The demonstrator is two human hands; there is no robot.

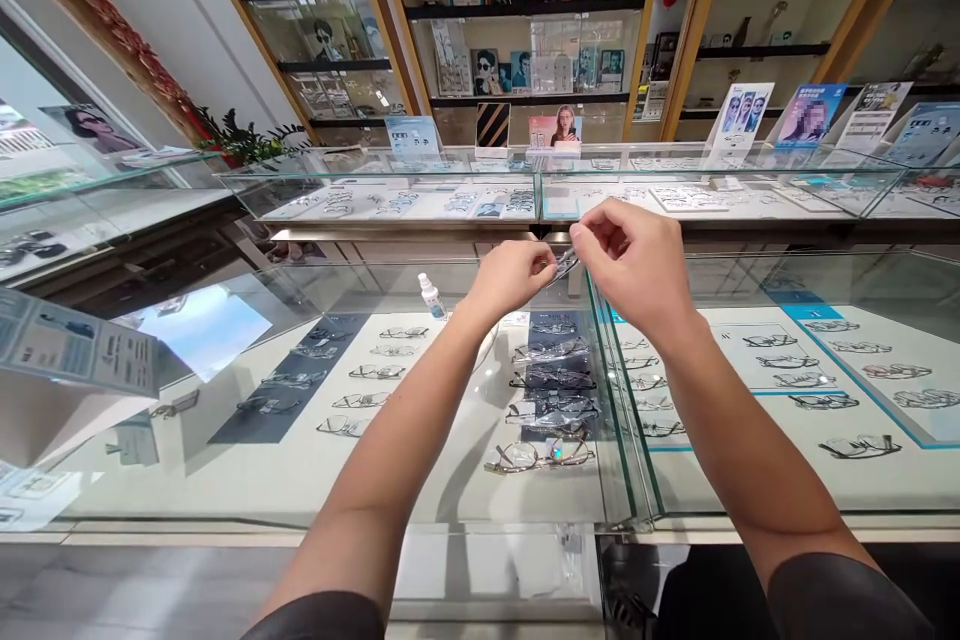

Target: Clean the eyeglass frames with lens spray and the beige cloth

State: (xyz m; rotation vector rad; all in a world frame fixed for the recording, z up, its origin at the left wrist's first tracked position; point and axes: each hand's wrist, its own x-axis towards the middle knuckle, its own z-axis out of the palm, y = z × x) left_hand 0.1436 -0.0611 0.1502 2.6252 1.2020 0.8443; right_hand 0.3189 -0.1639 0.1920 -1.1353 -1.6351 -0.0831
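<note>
While both arms reach out over the glass counter (300,495), the left hand (511,274) and the right hand (643,263) come together in front of the body, with the glasses (565,265) held up between them. The left hand is closed, its thumb and fingers pinching one end of the glasses; the right hand, its fingers curled, grips the other end. The hands hide much of the glasses, so their exact tilt is hard to tell. To the left of the left hand, a white bottle (431,298) stands upright. Under the glass, between the forearms, a column of frames (553,379) lies along a dark strip (544,320). Across from the counter stands a case (420,212) with upright cards (412,136) on top, and shelves (525,12) behind it.
</note>
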